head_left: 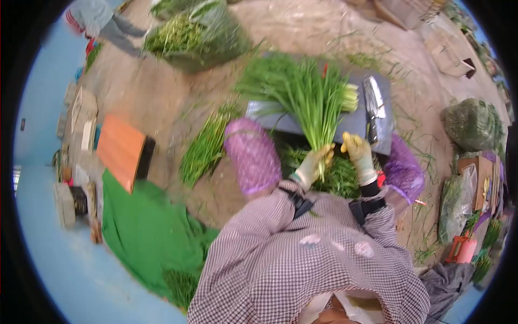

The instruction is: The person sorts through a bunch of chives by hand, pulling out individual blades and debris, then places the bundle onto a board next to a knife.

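My left hand, in a pale glove with yellow fingers, is wrapped round the lower end of a bunch of long green stalks that fans out over a dark board. Just to the right, my right hand, gloved the same way, is raised near the board's front edge with its fingers bent; whether they hold anything is too small to tell. A knife with a black handle lies on the board's right side. Beside the held bunch, another green bunch shows its pale cut ends.
Loose green stalks lie on the floor left of my purple-covered knee. Further left are an orange board and a green cloth. A large bag of greens stands at the back, near a person. More bagged greens are at right.
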A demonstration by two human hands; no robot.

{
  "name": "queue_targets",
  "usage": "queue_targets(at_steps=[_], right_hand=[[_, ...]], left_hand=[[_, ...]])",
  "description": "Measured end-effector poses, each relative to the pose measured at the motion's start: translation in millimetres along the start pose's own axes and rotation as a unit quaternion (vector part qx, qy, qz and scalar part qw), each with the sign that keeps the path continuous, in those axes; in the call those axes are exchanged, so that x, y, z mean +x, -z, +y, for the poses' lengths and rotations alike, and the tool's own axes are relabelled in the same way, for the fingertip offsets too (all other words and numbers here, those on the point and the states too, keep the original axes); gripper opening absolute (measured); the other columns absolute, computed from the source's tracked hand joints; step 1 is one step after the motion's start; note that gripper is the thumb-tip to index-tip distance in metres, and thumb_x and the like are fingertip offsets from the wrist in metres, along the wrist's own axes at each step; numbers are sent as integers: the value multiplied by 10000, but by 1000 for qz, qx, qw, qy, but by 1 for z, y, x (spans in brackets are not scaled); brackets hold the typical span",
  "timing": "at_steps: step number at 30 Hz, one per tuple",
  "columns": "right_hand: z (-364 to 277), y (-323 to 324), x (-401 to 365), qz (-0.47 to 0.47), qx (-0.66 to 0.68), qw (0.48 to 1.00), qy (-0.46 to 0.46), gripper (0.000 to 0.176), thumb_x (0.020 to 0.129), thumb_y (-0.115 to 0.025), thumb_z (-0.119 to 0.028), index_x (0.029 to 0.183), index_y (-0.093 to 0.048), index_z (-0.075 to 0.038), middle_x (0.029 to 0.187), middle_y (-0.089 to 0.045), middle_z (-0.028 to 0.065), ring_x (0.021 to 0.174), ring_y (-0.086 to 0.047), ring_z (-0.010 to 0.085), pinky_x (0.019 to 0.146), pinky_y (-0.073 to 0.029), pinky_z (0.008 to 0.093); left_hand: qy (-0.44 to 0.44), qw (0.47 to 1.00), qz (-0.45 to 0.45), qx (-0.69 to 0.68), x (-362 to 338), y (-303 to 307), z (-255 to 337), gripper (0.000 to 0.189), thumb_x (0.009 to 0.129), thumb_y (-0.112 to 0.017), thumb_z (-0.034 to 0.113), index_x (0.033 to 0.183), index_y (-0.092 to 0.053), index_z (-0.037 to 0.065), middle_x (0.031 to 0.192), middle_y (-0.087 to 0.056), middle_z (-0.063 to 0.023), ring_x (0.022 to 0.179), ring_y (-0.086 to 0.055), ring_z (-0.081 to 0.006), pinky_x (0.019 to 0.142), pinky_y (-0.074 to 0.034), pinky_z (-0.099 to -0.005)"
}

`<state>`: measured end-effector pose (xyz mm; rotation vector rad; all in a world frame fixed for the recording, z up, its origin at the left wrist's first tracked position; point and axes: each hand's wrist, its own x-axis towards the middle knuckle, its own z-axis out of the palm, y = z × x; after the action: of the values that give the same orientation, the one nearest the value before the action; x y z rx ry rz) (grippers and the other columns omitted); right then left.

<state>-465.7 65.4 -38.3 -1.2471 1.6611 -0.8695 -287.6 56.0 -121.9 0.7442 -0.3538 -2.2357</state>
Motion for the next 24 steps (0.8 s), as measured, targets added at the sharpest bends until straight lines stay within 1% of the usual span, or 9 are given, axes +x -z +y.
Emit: queue_targets(at_steps=[3, 6, 7, 9, 10, 11, 14, 20, 24], right_hand=[[38, -23, 8, -36, 84, 991, -98, 928, 850, -812, -371, 1524, -299, 7, 1215, -650, 147, 1040, -643, 216, 845, -547, 329], [54, -58, 27, 17, 53, 995, 88, 1190, 780, -873, -411, 1590, -108, 6, 1481, -453, 204, 1349, -445, 260, 1117, -381, 331], [28, -49, 31, 0, 168, 985, 38, 1103, 793, -874, -340, 1589, -172, -40, 1451, -485, 161, 1358, -428, 235, 1123, -368, 332], [16, -34, 55, 15, 307, 951, -12, 940, 822, -854, -277, 1545, -288, -77, 1360, -560, 108, 1245, -543, 226, 1045, -450, 365], [8, -19, 61, 5, 387, 918, -84, 726, 868, -809, -216, 1461, -407, -100, 1251, -626, 66, 1050, -655, 207, 907, -537, 394], [12, -14, 70, 14, 459, 887, -45, 511, 918, -750, -194, 1357, -511, -88, 1149, -672, 47, 890, -693, 195, 780, -575, 378], [-10, 10, 60, 1, 473, 881, 19, 288, 956, -686, -170, 1203, -638, -31, 1007, -694, 26, 816, -658, 139, 711, -558, 306], [-59, 36, 37, 28, 427, 890, 159, 220, 954, -650, -113, 1155, -650, -24, 973, -671, 32, 801, -603, 110, 725, -492, 256], [-94, 50, 30, 109, 369, 889, 248, 242, 922, -658, -7, 1162, -630, -24, 1017, -668, 28, 853, -613, 116, 803, -503, 272]], left_hand=[[-5, 987, 29, 155, 11, 1, -11, 252, 1024, -613, 242, 1193, -647, 58, 888, -657, -2, 714, -592, -98, 623, -519, -276], [-60, 813, 127, 564, 5, -25, -22, 345, 945, -661, 224, 1230, -579, 49, 948, -709, -131, 850, -671, -317, 732, -542, -424], [-102, 714, 154, 675, -3, -35, -24, 411, 904, -694, 227, 1243, -548, 44, 961, -726, -193, 907, -698, -410, 774, -548, -483], [-74, 679, 146, 716, -8, -41, -18, 437, 862, -721, 256, 1207, -529, 69, 946, -699, -253, 896, -675, -461, 788, -535, -531], [-63, 675, 142, 721, -9, -38, -20, 446, 857, -720, 247, 1220, -524, 77, 955, -701, -245, 904, -679, -453, 793, -539, -525], [-51, 673, 140, 724, -14, -42, -16, 455, 853, -720, 238, 1233, -520, 84, 963, -703, -237, 912, -682, -445, 797, -544, -518], [-83, 681, 126, 717, -13, -48, -8, 519, 847, -732, 296, 1278, -516, 103, 1004, -707, -218, 901, -690, -425, 793, -547, -497], [-281, 793, -20, 541, 26, -71, 7, 719, 803, -802, 195, 1395, -443, 0, 1135, -685, -217, 1057, -679, -349, 893, -538, -390], [-354, 718, -30, 599, 40, -121, 47, 813, 742, -814, 157, 1451, -430, 50, 1233, -631, -187, 1146, -604, -375, 1006, -473, -430]])
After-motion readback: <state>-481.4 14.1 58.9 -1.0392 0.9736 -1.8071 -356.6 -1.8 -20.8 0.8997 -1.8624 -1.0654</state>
